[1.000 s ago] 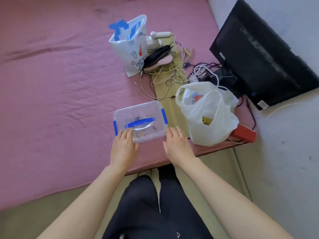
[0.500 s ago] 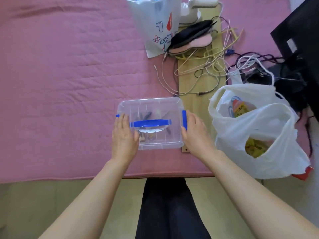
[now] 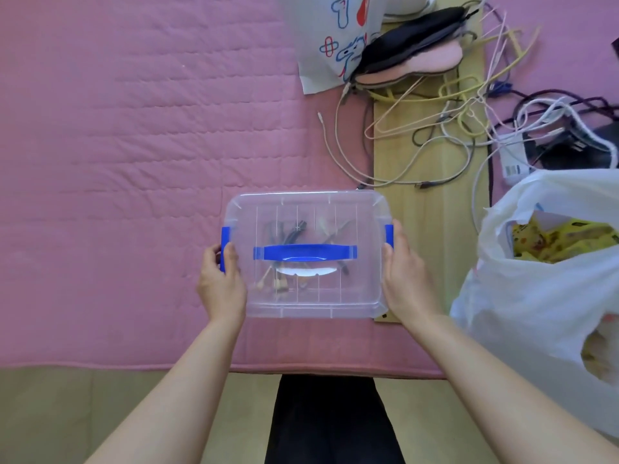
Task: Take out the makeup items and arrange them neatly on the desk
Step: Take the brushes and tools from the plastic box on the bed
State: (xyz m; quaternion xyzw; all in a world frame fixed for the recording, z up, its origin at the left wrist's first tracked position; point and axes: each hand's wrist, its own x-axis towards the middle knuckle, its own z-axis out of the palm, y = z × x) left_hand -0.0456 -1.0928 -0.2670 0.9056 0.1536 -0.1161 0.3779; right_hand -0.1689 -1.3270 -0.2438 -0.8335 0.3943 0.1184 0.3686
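A clear plastic storage box [image 3: 355,296] with a blue carry handle [image 3: 304,252] and blue side clips rests on the pink quilted mat [image 3: 117,162], its lid closed. Through the lid I see makeup brushes and other small makeup items [image 3: 288,229] lying inside. My left hand [image 3: 221,289] grips the box's left side, thumb and fingers around the left blue clip [image 3: 225,236]. My right hand [image 3: 405,279] presses against the right side just below the right blue clip [image 3: 388,233].
A white plastic bag [image 3: 536,313] holding yellow packets lies at the right. Tangled cables [image 3: 452,128] sprawl over a wooden board [image 3: 418,229] behind the box. A printed white bag [image 3: 328,38] and a black and pink pouch [image 3: 412,55] sit at the top. Tan floor lies below the mat's edge.
Both hands slid from the box's near edge out to its two sides, onto the blue clips. The view tilted down and closer; the black monitor left the frame.
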